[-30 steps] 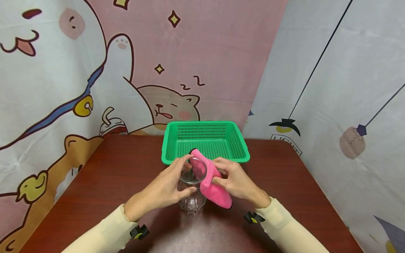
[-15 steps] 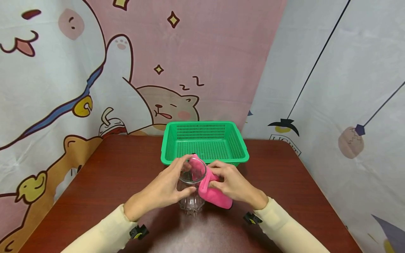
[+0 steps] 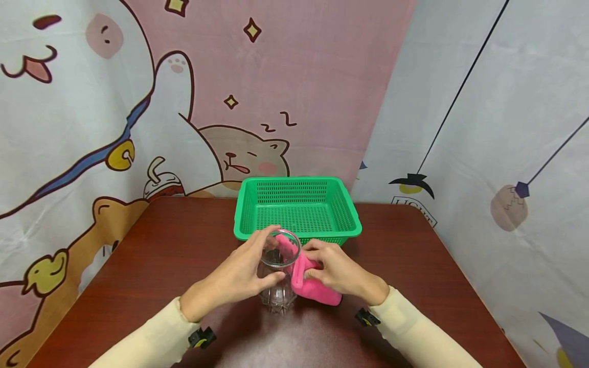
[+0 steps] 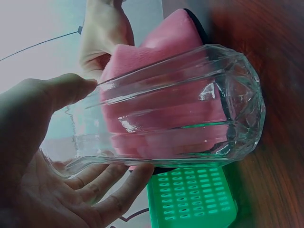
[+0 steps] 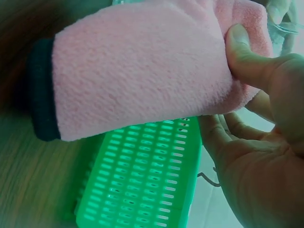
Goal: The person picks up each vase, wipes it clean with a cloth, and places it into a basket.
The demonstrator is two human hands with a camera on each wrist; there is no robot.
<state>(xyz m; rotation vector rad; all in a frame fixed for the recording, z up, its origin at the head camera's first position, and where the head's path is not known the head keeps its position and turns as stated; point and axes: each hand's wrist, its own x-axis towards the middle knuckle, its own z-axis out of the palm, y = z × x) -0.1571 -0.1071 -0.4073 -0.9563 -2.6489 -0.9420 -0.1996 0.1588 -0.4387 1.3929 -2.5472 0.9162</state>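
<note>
A clear ribbed glass vase stands upright on the table, its round rim uppermost. My left hand holds it near the rim from the left, thumb on the near side and fingers round the far side. On the right, my right hand pinches a folded pink cloth between thumb and fingers. The plush cloth has a dark edge. It lies against the vase's outer wall, and in the left wrist view its pink shows through the glass. The right hand's fingertips are partly hidden by cloth.
Just behind the hands sits a green perforated plastic basket, with nothing seen inside it. The dark reddish-brown table reaches a printed cartoon curtain at the back and sides.
My right hand has slid the cloth slightly down the vase's side; its top corner, earlier above the rim, now sits lower. The left hand and vase have stayed almost still.
</note>
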